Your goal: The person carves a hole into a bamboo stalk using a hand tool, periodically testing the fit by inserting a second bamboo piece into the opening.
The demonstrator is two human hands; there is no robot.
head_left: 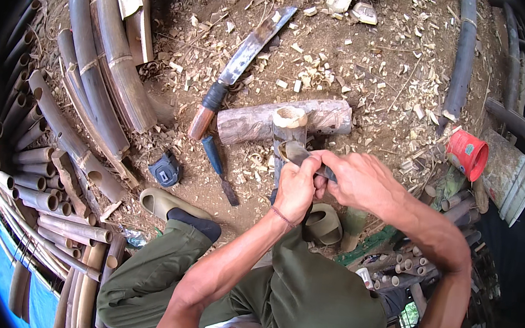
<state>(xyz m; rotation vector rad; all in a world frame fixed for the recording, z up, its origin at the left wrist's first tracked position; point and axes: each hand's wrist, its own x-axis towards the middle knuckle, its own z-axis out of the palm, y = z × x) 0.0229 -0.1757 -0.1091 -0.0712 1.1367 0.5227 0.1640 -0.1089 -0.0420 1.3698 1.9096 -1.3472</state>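
Bracing an upright pale cut bamboo tube (290, 129) against the grey log (317, 120), the left hand (296, 189) wraps shut around it below the rim, steadying it, while the right hand (353, 178) pinches a dark blade (298, 153) just beyond its fingertips.

Bright, even daylight, soft shadows, sharp centre, strong fisheye bending and black vignette at the rim.

Left hand (296, 189) and right hand (352, 179) gripped a knife (298, 153) against an upright bamboo tube (289, 125). Behind it lay a log (254, 122), a machete (244, 58) propped on it. Bamboo poles (94, 78) were stacked left; a red cup (467, 153) lay right.
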